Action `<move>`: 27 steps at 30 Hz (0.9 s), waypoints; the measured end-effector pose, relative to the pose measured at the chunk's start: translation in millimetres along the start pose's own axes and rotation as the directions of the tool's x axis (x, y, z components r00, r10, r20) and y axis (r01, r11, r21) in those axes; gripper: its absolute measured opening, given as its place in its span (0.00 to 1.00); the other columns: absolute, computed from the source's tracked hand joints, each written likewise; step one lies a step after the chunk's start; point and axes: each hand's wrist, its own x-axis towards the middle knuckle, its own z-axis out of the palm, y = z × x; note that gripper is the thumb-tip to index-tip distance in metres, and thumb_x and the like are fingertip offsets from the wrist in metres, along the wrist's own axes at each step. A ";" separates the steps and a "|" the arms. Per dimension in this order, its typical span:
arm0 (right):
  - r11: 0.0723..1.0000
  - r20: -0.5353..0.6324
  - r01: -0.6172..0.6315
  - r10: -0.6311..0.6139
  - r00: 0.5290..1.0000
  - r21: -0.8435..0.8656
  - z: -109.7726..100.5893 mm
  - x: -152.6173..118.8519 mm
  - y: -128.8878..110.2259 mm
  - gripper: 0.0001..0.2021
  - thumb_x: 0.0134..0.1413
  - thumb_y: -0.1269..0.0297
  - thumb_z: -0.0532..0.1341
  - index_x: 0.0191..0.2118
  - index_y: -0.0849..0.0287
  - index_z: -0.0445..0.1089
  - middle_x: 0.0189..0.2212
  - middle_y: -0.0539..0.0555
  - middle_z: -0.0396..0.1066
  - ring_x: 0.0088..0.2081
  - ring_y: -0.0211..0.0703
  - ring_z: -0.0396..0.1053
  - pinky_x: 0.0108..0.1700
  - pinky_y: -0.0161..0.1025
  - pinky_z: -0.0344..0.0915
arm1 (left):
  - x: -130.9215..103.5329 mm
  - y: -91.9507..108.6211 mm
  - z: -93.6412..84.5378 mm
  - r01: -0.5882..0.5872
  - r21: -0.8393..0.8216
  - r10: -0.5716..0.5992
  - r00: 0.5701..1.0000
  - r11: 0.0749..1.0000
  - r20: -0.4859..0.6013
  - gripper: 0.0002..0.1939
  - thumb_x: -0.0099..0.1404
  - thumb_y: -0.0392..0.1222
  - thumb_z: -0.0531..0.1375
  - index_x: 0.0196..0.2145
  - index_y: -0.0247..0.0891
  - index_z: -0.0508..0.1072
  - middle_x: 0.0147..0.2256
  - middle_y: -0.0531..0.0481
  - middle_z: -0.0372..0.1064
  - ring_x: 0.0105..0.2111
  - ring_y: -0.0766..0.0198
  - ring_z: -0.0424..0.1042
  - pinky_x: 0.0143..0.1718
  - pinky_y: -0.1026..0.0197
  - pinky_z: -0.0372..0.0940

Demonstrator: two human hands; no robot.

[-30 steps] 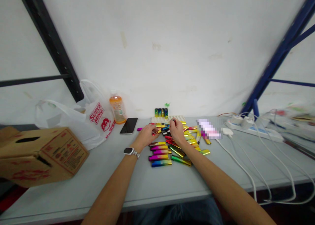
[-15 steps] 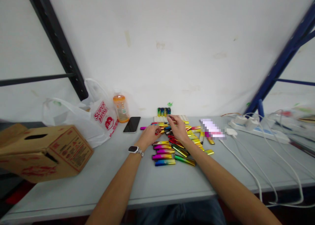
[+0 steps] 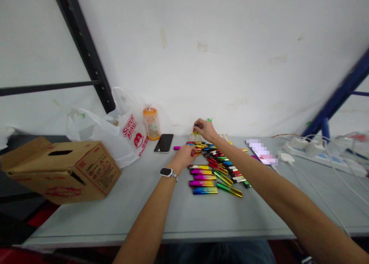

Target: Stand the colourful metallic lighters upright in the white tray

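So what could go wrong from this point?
The right hand reaches over the pile of shiny sticks to the tray at the wall; the forearm passes low over them and could sweep some aside. The left hand rests on the pile's near edge, where a nudge could disturb the neat row. The phone and bottle stand close by and might get knocked.

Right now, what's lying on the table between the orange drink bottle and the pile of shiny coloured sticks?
In the head view, a black phone lies flat between the orange bottle and the coloured sticks; the rest is bare table.
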 end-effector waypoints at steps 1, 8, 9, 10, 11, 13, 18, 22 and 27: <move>1.000 0.021 -0.002 0.002 1.000 -0.017 3.4 5.9 3.8 0.05 0.51 0.71 0.61 0.36 0.60 0.71 0.28 0.51 0.75 0.28 0.38 0.69 0.35 0.35 0.65 | 0.1 -0.9 0.2 0.005 -0.007 -0.005 1.000 1.000 0.000 0.09 0.59 0.29 0.61 0.37 0.34 0.78 0.36 0.44 0.78 0.36 0.60 0.76 0.39 0.63 0.68; 0.997 0.101 -0.005 0.014 0.995 -0.083 17.9 20.1 17.6 0.05 0.49 0.75 0.61 0.33 0.61 0.73 0.28 0.53 0.77 0.30 0.40 0.72 0.37 0.36 0.65 | 1.0 -4.8 0.8 -0.003 -0.014 0.003 1.000 1.000 -0.001 0.07 0.59 0.30 0.62 0.36 0.34 0.78 0.36 0.43 0.78 0.37 0.59 0.76 0.40 0.61 0.68; 0.997 0.106 -0.008 0.017 0.994 -0.082 18.9 20.8 18.2 0.05 0.49 0.75 0.62 0.33 0.61 0.73 0.29 0.53 0.77 0.30 0.40 0.72 0.37 0.36 0.66 | 0.8 -4.9 0.7 -0.001 -0.021 0.001 1.000 1.000 0.001 0.07 0.59 0.29 0.62 0.36 0.34 0.78 0.36 0.43 0.78 0.37 0.59 0.76 0.40 0.61 0.68; 0.996 0.111 -0.009 0.019 0.994 -0.088 19.5 21.6 18.3 0.05 0.49 0.75 0.62 0.34 0.62 0.74 0.29 0.53 0.77 0.31 0.41 0.72 0.38 0.37 0.66 | 0.7 -5.0 0.6 0.004 -0.031 -0.004 1.000 1.000 0.003 0.07 0.59 0.29 0.62 0.36 0.34 0.78 0.36 0.43 0.78 0.37 0.60 0.76 0.40 0.62 0.68; 0.995 0.119 -0.007 0.019 0.993 -0.102 19.8 22.6 17.9 0.06 0.50 0.74 0.62 0.34 0.62 0.74 0.30 0.53 0.77 0.31 0.41 0.72 0.38 0.37 0.66 | 0.5 -5.1 0.7 0.013 -0.040 -0.012 1.000 0.999 0.005 0.07 0.59 0.30 0.62 0.36 0.34 0.78 0.36 0.43 0.78 0.37 0.60 0.76 0.40 0.62 0.68; 0.986 0.145 0.010 0.015 0.989 -0.168 19.3 24.3 15.4 0.06 0.52 0.73 0.62 0.36 0.62 0.76 0.31 0.54 0.76 0.33 0.42 0.72 0.41 0.39 0.66 | 0.3 -5.9 1.3 0.033 -0.053 -0.033 0.999 0.998 0.005 0.06 0.59 0.31 0.63 0.36 0.34 0.78 0.36 0.43 0.78 0.37 0.60 0.76 0.40 0.62 0.68; 0.886 0.187 0.133 -0.053 0.981 -0.444 14.1 21.9 1.2 0.13 0.61 0.64 0.58 0.43 0.61 0.78 0.45 0.61 0.67 0.42 0.45 0.69 0.49 0.41 0.63 | 1.1 -10.7 4.6 0.055 -0.051 -0.055 0.998 0.997 -0.001 0.06 0.61 0.33 0.64 0.38 0.33 0.76 0.36 0.42 0.77 0.36 0.60 0.75 0.40 0.61 0.68; 0.796 0.221 0.150 -0.021 0.975 -0.587 9.4 15.4 -8.3 0.19 0.66 0.57 0.52 0.50 0.59 0.77 0.44 0.62 0.61 0.45 0.50 0.66 0.50 0.45 0.61 | 2.0 -14.4 6.2 0.073 -0.065 -0.073 0.997 0.995 0.008 0.06 0.60 0.35 0.64 0.37 0.33 0.75 0.35 0.44 0.76 0.34 0.61 0.74 0.39 0.61 0.67; 0.736 0.306 0.199 0.012 0.952 -0.647 3.3 6.4 -8.2 0.21 0.68 0.55 0.50 0.60 0.53 0.68 0.46 0.63 0.61 0.47 0.53 0.62 0.51 0.48 0.58 | 0.5 -11.1 0.1 0.009 -0.065 -0.013 0.998 0.998 -0.058 0.07 0.60 0.35 0.65 0.37 0.34 0.73 0.35 0.46 0.74 0.34 0.61 0.72 0.39 0.61 0.65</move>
